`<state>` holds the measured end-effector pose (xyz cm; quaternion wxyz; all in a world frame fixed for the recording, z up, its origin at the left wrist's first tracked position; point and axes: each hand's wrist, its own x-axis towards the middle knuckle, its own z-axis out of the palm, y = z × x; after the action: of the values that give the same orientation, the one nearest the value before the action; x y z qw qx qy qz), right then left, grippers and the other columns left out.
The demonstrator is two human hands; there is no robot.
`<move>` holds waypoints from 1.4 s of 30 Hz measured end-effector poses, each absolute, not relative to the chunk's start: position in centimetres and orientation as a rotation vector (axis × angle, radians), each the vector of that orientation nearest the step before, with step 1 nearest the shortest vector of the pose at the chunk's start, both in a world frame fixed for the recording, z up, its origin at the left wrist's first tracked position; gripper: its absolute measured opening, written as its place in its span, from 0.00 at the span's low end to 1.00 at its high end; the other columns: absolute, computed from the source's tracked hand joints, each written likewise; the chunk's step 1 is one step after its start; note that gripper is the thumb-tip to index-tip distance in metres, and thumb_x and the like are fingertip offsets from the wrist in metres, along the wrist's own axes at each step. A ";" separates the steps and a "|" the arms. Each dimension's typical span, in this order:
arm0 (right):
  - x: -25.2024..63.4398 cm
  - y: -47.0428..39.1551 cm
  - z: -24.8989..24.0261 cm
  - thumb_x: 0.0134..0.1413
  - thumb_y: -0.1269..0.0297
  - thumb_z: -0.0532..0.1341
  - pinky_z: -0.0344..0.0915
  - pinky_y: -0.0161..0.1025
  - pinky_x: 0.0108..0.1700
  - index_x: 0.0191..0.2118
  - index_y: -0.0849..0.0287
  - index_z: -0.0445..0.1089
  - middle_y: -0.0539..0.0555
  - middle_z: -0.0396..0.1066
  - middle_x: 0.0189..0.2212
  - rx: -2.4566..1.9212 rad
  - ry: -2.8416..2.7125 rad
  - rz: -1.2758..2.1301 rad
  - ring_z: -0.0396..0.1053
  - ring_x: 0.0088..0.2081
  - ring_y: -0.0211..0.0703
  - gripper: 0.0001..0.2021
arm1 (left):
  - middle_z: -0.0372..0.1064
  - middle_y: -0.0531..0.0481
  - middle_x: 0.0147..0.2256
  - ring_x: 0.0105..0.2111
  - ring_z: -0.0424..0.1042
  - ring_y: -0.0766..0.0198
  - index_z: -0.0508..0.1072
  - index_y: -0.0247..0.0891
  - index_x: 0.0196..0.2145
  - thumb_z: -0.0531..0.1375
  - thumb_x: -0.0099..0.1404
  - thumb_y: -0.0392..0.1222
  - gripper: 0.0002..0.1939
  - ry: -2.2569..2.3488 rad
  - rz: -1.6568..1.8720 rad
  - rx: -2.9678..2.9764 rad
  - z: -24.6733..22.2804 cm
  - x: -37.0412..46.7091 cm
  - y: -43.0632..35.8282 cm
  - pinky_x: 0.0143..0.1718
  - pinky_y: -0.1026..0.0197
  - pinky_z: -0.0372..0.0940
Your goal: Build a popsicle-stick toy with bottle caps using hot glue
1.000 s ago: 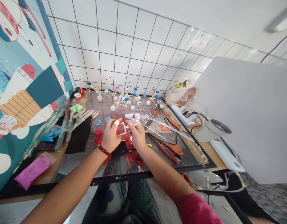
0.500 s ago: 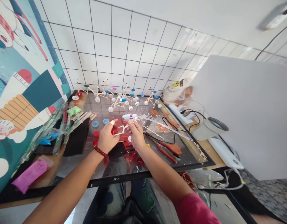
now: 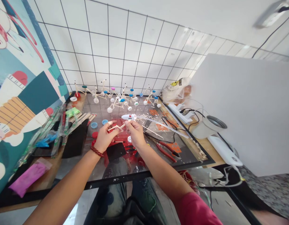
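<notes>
Between my two hands, above the table's centre, is a small frame of thin wooden sticks (image 3: 118, 127). My right hand (image 3: 135, 134) pinches its right end between thumb and fingers. On the other side, my left hand (image 3: 105, 136) has its thumb and fingers spread around the left end; whether they touch the sticks is hard to tell. A white glue gun (image 3: 129, 117) lies just beyond my hands. Blue bottle caps (image 3: 94, 125) rest to the left, and a white cap (image 3: 129, 139) is beside my right hand. A red cap (image 3: 94, 135) sits by my left hand.
Several stick-and-cap models (image 3: 122, 100) stand along the wall. Red-handled pliers (image 3: 166, 152) lie at right, near a power strip (image 3: 180, 113) and cables. A grey-white lamp (image 3: 209, 127) is farther right. Stick packets (image 3: 57, 134) and a pink bag (image 3: 29, 177) lie left.
The stick frame has tilted flatter between my hands. My left hand's fingers have opened wider, and the red thing beneath them no longer shows in its grasp. The whole view has shifted slightly.
</notes>
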<state>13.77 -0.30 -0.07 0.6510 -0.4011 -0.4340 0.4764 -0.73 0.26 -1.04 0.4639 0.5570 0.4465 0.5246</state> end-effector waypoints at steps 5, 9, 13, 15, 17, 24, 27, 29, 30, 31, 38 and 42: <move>13.9 0.0 -0.4 0.46 0.46 0.67 0.50 0.35 0.28 0.22 0.57 0.66 0.43 0.55 0.18 -0.969 -0.979 1.034 0.49 0.22 0.33 0.20 | 0.73 0.49 0.34 0.25 0.70 0.66 0.72 0.35 0.49 0.69 0.48 0.48 0.31 0.978 1.201 0.985 0.1 -0.7 -0.2 0.15 0.69 0.58; 14.0 0.0 -0.4 0.45 0.44 0.66 0.50 0.35 0.28 0.22 0.56 0.65 0.43 0.54 0.18 -1.009 -0.962 1.020 0.49 0.23 0.34 0.21 | 0.73 0.50 0.32 0.23 0.68 0.68 0.74 0.35 0.47 0.70 0.48 0.49 0.29 0.950 1.244 0.957 0.2 -0.5 -0.2 0.14 0.69 0.56; 13.9 -0.1 -0.2 0.44 0.45 0.67 0.50 0.36 0.28 0.21 0.56 0.65 0.43 0.55 0.18 -0.992 -0.948 1.022 0.49 0.22 0.33 0.20 | 0.73 0.51 0.32 0.21 0.66 0.69 0.75 0.35 0.47 0.69 0.51 0.50 0.27 0.927 1.254 0.965 -0.4 -0.5 0.1 0.15 0.69 0.56; 13.9 -0.1 -0.2 0.45 0.46 0.67 0.50 0.36 0.28 0.22 0.57 0.65 0.43 0.55 0.18 -0.969 -0.949 1.027 0.48 0.22 0.33 0.19 | 0.73 0.50 0.32 0.22 0.67 0.68 0.75 0.35 0.46 0.69 0.52 0.50 0.26 0.925 1.267 0.979 -0.8 -0.5 0.3 0.15 0.69 0.56; 13.8 -0.1 -0.2 0.45 0.47 0.67 0.50 0.35 0.28 0.22 0.57 0.66 0.42 0.55 0.18 -0.949 -0.954 1.032 0.48 0.22 0.33 0.18 | 0.74 0.48 0.33 0.25 0.70 0.67 0.76 0.35 0.46 0.70 0.52 0.51 0.26 0.933 1.289 1.003 -1.1 -0.6 0.4 0.18 0.68 0.58; 13.7 -0.2 -0.4 0.46 0.47 0.67 0.52 0.35 0.29 0.24 0.57 0.70 0.44 0.58 0.19 -0.953 -0.990 1.012 0.52 0.24 0.35 0.17 | 0.76 0.48 0.34 0.30 0.72 0.66 0.76 0.36 0.46 0.69 0.54 0.53 0.25 0.940 1.333 1.026 -1.6 -0.6 0.6 0.24 0.68 0.61; 13.8 -0.1 -0.5 0.46 0.46 0.67 0.53 0.35 0.29 0.25 0.57 0.70 0.45 0.58 0.19 -0.961 -0.995 1.007 0.54 0.25 0.35 0.18 | 0.75 0.47 0.35 0.30 0.72 0.65 0.76 0.35 0.45 0.67 0.56 0.57 0.26 0.918 1.331 0.989 -1.5 -0.5 0.6 0.23 0.67 0.61; 13.8 -0.1 -0.6 0.45 0.46 0.67 0.53 0.35 0.29 0.25 0.57 0.71 0.45 0.59 0.20 -0.965 -0.990 1.014 0.55 0.26 0.36 0.18 | 0.75 0.46 0.34 0.28 0.72 0.65 0.77 0.34 0.44 0.65 0.57 0.60 0.27 0.916 1.331 0.973 -1.3 -0.5 0.6 0.20 0.68 0.59; 13.8 -0.1 -0.7 0.45 0.46 0.67 0.53 0.35 0.29 0.26 0.57 0.71 0.45 0.59 0.20 -0.963 -0.983 1.021 0.55 0.26 0.35 0.17 | 0.74 0.46 0.33 0.26 0.71 0.66 0.77 0.34 0.43 0.64 0.57 0.61 0.28 0.923 1.330 0.967 -1.2 -0.4 0.6 0.18 0.68 0.57; 13.8 -0.1 -0.7 0.44 0.47 0.68 0.53 0.35 0.29 0.27 0.57 0.72 0.45 0.60 0.20 -0.958 -0.973 1.032 0.55 0.25 0.35 0.17 | 0.74 0.47 0.31 0.23 0.69 0.67 0.77 0.34 0.42 0.64 0.56 0.62 0.28 0.934 1.327 0.960 -1.1 -0.4 0.6 0.16 0.69 0.55; 13.7 -0.2 -0.7 0.42 0.50 0.71 0.51 0.34 0.27 0.30 0.57 0.76 0.44 0.61 0.20 -0.848 -0.887 1.172 0.54 0.23 0.32 0.15 | 0.69 0.52 0.22 0.16 0.64 0.68 0.77 0.33 0.35 0.68 0.49 0.62 0.28 0.999 1.363 0.901 -0.4 0.0 0.3 0.11 0.68 0.48; 13.6 -0.3 -0.7 0.40 0.50 0.72 0.51 0.34 0.26 0.29 0.57 0.75 0.45 0.62 0.21 -0.785 -0.838 1.260 0.54 0.23 0.31 0.16 | 0.69 0.52 0.20 0.15 0.63 0.69 0.76 0.34 0.31 0.70 0.47 0.59 0.25 1.032 1.417 0.872 0.0 0.0 0.2 0.11 0.68 0.51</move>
<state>13.59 -0.26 -0.68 0.6584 -0.3465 -0.3701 0.5563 -0.02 0.20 -0.04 0.5579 0.3697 0.4375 0.6006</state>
